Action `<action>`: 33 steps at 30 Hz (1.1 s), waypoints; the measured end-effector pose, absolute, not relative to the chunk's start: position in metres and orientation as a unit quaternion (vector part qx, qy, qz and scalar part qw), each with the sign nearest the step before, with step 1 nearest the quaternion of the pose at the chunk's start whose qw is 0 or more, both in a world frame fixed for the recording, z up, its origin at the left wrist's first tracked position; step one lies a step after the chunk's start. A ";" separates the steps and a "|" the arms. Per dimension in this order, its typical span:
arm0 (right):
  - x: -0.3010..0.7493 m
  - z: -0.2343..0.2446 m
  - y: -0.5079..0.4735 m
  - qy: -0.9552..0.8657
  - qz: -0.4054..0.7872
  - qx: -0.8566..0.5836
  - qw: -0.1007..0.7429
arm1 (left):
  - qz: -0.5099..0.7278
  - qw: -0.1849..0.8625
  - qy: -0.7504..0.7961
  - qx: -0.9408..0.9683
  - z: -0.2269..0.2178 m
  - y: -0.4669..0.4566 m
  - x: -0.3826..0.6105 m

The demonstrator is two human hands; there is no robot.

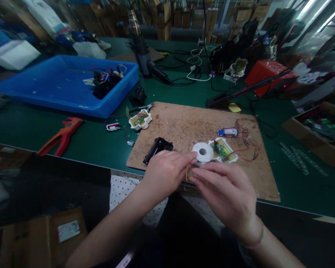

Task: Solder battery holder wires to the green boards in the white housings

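Note:
My left hand [166, 169] is closed, its fingertips at the near left edge of a white round roll [207, 153] with a hole in its middle. Thin wires, one of them yellow [187, 173], show below those fingertips. My right hand [230, 190] pinches at the same wires from the right, its thumb hidden in part. Just behind the roll lies a green circuit board in a white housing [225, 149]. A black plastic housing [158, 146] rests beside my left hand. Everything here is on a brown board [181, 123].
Red pliers-like cutters [63, 137] lie at the left, below a blue tray [72, 100] of parts. Another white housing with circuit board [140, 119] sits at the board's left edge. Behind stand a heat gun [142, 52] and a red box [268, 76]. A carton [321, 130] is at the right.

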State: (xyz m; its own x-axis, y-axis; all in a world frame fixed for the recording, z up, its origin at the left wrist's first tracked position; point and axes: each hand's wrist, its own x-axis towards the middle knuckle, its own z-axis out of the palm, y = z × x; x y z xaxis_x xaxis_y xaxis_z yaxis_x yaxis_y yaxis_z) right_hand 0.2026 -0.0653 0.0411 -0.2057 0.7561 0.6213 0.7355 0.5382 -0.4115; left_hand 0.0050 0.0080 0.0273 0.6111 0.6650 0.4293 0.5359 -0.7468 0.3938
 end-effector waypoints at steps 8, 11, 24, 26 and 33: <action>0.209 0.042 -0.063 -0.703 0.028 -0.556 0.443 | 0.333 0.157 0.292 0.883 0.029 0.009 0.008; 0.207 0.043 -0.060 -0.697 0.048 -0.564 0.441 | 0.356 0.170 0.262 0.881 0.028 0.009 0.012; 0.282 0.047 -0.013 -0.786 0.044 -0.509 0.347 | 0.429 0.190 0.259 0.844 0.027 0.013 0.015; 0.287 0.041 -0.004 -0.796 0.079 -0.494 0.342 | 0.415 0.173 0.257 0.855 0.024 0.018 0.013; 0.276 0.030 -0.004 -0.795 0.119 -0.469 0.366 | 0.410 0.181 0.285 0.847 0.019 0.022 0.010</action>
